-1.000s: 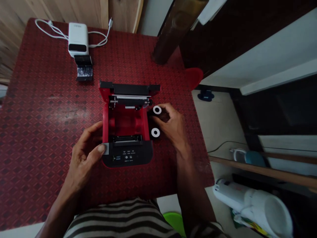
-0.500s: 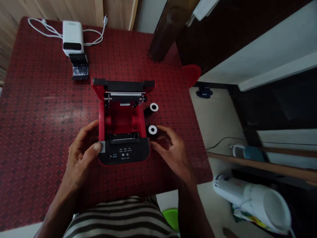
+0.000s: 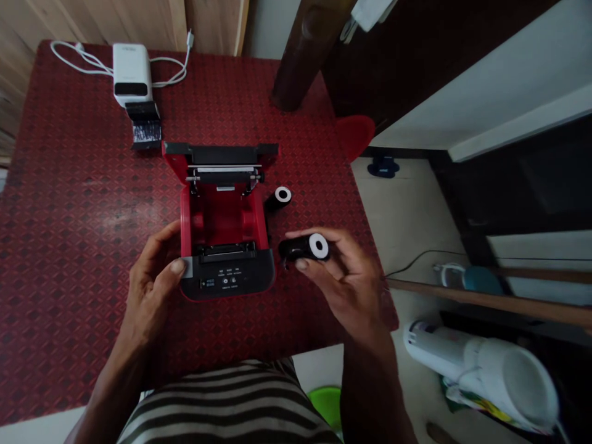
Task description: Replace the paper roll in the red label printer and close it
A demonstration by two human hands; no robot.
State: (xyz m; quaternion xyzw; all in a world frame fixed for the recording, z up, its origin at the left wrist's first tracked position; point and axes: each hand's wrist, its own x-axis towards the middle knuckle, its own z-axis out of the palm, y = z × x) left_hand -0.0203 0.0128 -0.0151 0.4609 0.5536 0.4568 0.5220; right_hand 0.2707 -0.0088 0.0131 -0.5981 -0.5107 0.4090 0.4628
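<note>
A small red and black printer (image 3: 238, 270) stands on the table with its lid raised, showing its red inner bay and a roller. My left hand (image 3: 150, 280) grips the printer's front left corner, thumb on top and fingers along the side. To the right of the printer, my right hand (image 3: 354, 280) holds a black roll (image 3: 298, 248) with a white ring-shaped end between thumb and fingers, apart from the printer. A second black roll (image 3: 279, 198) with a similar white end lies on the table beside the printer.
At the back left of the red patterned table (image 3: 69, 246) sits a white device (image 3: 132, 68) with a cable and a black-and-silver strip coming out. A dark post (image 3: 296, 68) rises at the far edge. A red chair (image 3: 356, 137) stands beyond the right edge.
My right hand has taken hold of the nearer black roll and moved it to the right, away from the printer. My left hand stays on the printer.
</note>
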